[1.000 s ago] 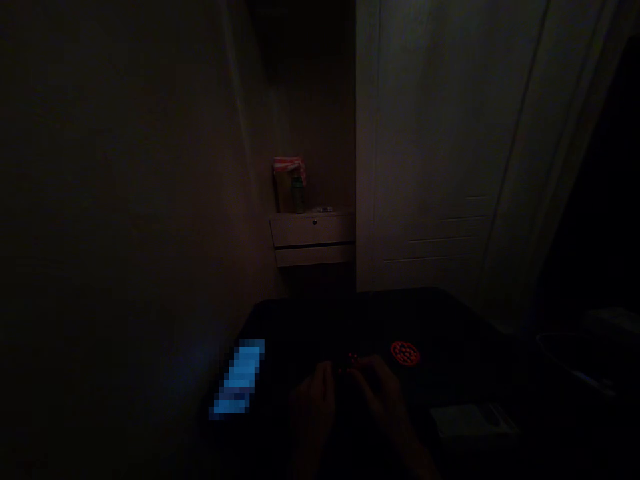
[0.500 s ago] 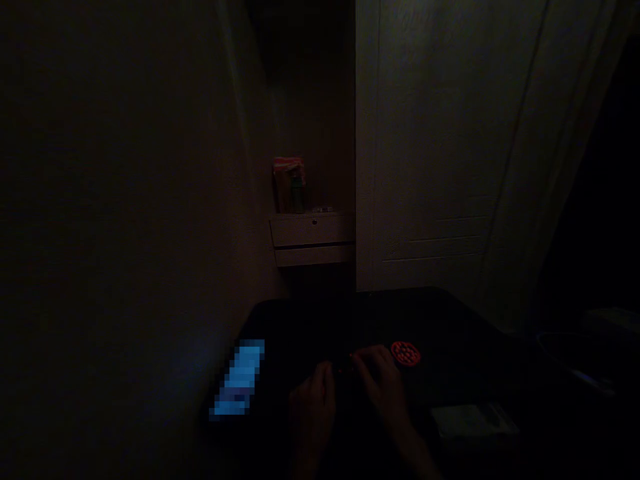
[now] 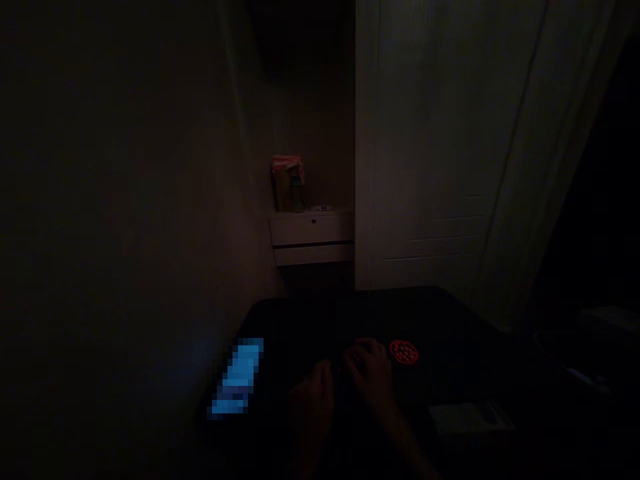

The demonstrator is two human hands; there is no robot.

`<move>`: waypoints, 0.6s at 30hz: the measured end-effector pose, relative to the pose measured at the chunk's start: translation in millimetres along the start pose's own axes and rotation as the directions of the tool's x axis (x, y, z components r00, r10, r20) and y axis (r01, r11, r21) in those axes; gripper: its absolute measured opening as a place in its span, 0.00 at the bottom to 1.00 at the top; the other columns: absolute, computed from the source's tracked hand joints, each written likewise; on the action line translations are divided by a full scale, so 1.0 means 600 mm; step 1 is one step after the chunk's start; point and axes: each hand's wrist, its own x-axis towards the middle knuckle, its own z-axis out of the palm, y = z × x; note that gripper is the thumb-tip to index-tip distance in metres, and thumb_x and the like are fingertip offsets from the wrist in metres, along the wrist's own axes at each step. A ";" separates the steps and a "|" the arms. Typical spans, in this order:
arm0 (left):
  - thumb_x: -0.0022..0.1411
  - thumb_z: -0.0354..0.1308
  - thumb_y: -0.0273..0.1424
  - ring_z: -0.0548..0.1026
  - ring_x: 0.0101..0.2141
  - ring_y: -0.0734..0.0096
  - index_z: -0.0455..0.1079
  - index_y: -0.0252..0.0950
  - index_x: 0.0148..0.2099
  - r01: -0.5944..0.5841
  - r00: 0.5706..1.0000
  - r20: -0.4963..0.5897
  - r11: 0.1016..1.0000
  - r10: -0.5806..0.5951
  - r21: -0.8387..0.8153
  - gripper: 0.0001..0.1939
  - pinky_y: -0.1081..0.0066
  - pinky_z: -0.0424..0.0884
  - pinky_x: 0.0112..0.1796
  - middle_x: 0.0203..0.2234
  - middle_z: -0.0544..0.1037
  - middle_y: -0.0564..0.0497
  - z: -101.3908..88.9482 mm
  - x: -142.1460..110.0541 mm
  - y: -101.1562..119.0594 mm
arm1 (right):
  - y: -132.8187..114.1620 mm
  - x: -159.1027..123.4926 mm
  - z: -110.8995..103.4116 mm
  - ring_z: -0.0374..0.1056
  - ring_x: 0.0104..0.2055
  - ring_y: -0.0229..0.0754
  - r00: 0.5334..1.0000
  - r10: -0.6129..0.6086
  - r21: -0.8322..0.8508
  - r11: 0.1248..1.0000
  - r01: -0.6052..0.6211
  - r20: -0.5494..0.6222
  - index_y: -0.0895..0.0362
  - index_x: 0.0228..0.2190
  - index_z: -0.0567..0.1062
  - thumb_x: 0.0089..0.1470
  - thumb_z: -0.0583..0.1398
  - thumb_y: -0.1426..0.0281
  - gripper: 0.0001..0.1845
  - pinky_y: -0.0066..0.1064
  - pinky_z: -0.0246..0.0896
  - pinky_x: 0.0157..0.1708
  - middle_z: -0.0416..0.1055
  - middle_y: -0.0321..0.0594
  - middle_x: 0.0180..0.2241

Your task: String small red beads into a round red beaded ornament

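The room is very dark, so fine detail is lost. My left hand (image 3: pixel 314 400) is over the black table (image 3: pixel 320 320), its thumb and fingers pinched together on something too small and dim to make out. To its right, my right hand (image 3: pixel 371 373) has its fingers curled and closed, with tiny red bits showing at the fingertips. A few faint red specks lie in the gap between both hands. Just right of my right hand sits a small round red-rimmed dish (image 3: pixel 391 353) with several small reddish pieces in it.
A lit phone (image 3: pixel 236 379), its screen blurred out, lies at the table's left edge. A pale flat box (image 3: pixel 470 418) is at the front right, a cable (image 3: pixel 555 357) farther right. Behind stand a drawer unit (image 3: pixel 313 232) and a tall pale panel (image 3: pixel 430 147).
My right hand has drawn slightly left, its fingers more curled toward my left hand. My left hand stays almost in place. The view has shifted a little.
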 end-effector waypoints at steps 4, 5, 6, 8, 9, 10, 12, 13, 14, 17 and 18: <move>0.71 0.47 0.28 0.83 0.31 0.69 0.76 0.41 0.45 -0.008 1.000 0.003 1.000 0.008 0.009 0.15 0.75 0.72 0.31 0.34 0.86 0.52 0.000 0.001 0.000 | -0.001 0.001 -0.002 0.70 0.47 0.54 1.000 0.008 -0.010 1.000 -0.008 0.021 0.49 0.33 0.82 0.57 0.63 0.71 0.07 0.45 0.64 0.45 0.75 0.45 0.43; 0.71 0.47 0.28 0.83 0.31 0.69 0.76 0.41 0.45 -0.007 1.000 -0.004 1.000 0.007 0.008 0.15 0.75 0.72 0.31 0.34 0.85 0.52 0.000 0.001 0.000 | 0.000 0.001 -0.002 0.70 0.47 0.54 1.000 0.011 -0.009 1.000 -0.010 0.026 0.49 0.33 0.82 0.57 0.63 0.72 0.07 0.45 0.64 0.45 0.75 0.45 0.44; 0.71 0.47 0.27 0.83 0.31 0.69 0.76 0.41 0.45 -0.009 1.000 -0.010 1.000 0.009 0.007 0.15 0.76 0.72 0.31 0.33 0.85 0.52 0.000 0.000 0.000 | 0.000 0.001 -0.002 0.70 0.47 0.55 0.999 0.012 -0.006 1.000 -0.012 0.030 0.50 0.33 0.83 0.57 0.63 0.72 0.07 0.46 0.64 0.45 0.75 0.45 0.44; 0.71 0.47 0.27 0.83 0.30 0.70 0.76 0.41 0.45 -0.014 1.000 -0.020 1.000 0.014 0.000 0.14 0.76 0.71 0.31 0.33 0.85 0.53 0.000 0.000 -0.001 | 0.002 0.000 -0.001 0.70 0.47 0.55 0.999 0.014 0.003 1.000 -0.014 0.035 0.50 0.33 0.83 0.57 0.63 0.71 0.07 0.47 0.64 0.46 0.75 0.45 0.44; 0.72 0.48 0.27 0.83 0.30 0.70 0.76 0.41 0.45 -0.018 1.000 -0.022 1.000 0.017 -0.006 0.14 0.76 0.71 0.31 0.32 0.85 0.54 0.001 -0.001 -0.002 | 0.003 0.000 0.000 0.70 0.47 0.55 0.999 0.014 0.010 1.000 -0.014 0.036 0.50 0.33 0.83 0.58 0.63 0.71 0.07 0.48 0.64 0.46 0.76 0.45 0.44; 0.72 0.48 0.27 0.83 0.30 0.70 0.76 0.41 0.45 -0.020 1.000 -0.024 1.000 0.020 -0.009 0.14 0.76 0.71 0.31 0.32 0.85 0.54 0.001 -0.001 -0.002 | 0.005 0.000 0.000 0.70 0.47 0.55 0.999 0.014 0.019 1.000 -0.014 0.034 0.50 0.33 0.82 0.59 0.62 0.71 0.08 0.48 0.64 0.47 0.76 0.46 0.43; 0.72 0.48 0.28 0.83 0.30 0.69 0.76 0.41 0.45 -0.024 0.999 -0.028 1.000 0.024 -0.005 0.14 0.75 0.72 0.30 0.32 0.85 0.54 0.003 -0.001 -0.003 | 0.008 0.001 0.001 0.70 0.47 0.55 1.000 0.009 0.042 0.999 -0.010 0.026 0.51 0.35 0.82 0.61 0.60 0.71 0.09 0.48 0.65 0.47 0.76 0.47 0.43; 0.72 0.48 0.28 0.83 0.30 0.69 0.76 0.41 0.45 -0.024 0.999 -0.028 1.000 0.024 -0.002 0.14 0.75 0.72 0.31 0.32 0.85 0.54 0.003 -0.001 -0.004 | 0.009 0.001 0.001 0.70 0.47 0.54 1.000 0.004 0.057 0.998 -0.006 0.022 0.52 0.37 0.81 0.62 0.59 0.72 0.10 0.47 0.65 0.47 0.75 0.47 0.43; 0.72 0.48 0.27 0.83 0.30 0.69 0.76 0.41 0.46 -0.023 0.999 -0.023 1.000 0.023 0.005 0.14 0.75 0.72 0.31 0.32 0.85 0.54 0.004 -0.001 -0.005 | 0.010 0.001 -0.001 0.71 0.47 0.53 1.000 -0.001 0.073 0.997 0.000 0.020 0.53 0.38 0.80 0.63 0.57 0.72 0.10 0.46 0.66 0.47 0.75 0.47 0.43; 0.71 0.48 0.25 0.83 0.31 0.68 0.75 0.39 0.48 -0.037 0.999 0.010 0.998 0.037 0.047 0.14 0.74 0.73 0.32 0.36 0.85 0.52 0.008 -0.001 -0.009 | 0.007 -0.002 -0.008 0.71 0.46 0.51 0.999 -0.031 0.119 0.993 0.028 0.023 0.54 0.42 0.78 0.65 0.54 0.74 0.12 0.44 0.67 0.47 0.75 0.47 0.42; 0.71 0.48 0.24 0.83 0.32 0.68 0.75 0.39 0.49 -0.048 0.999 0.018 0.997 0.047 0.061 0.15 0.74 0.73 0.32 0.38 0.85 0.51 0.010 -0.001 -0.011 | 0.005 -0.004 -0.011 0.71 0.46 0.50 0.998 -0.049 0.133 0.990 0.044 0.032 0.54 0.42 0.77 0.65 0.54 0.74 0.12 0.43 0.67 0.47 0.75 0.46 0.42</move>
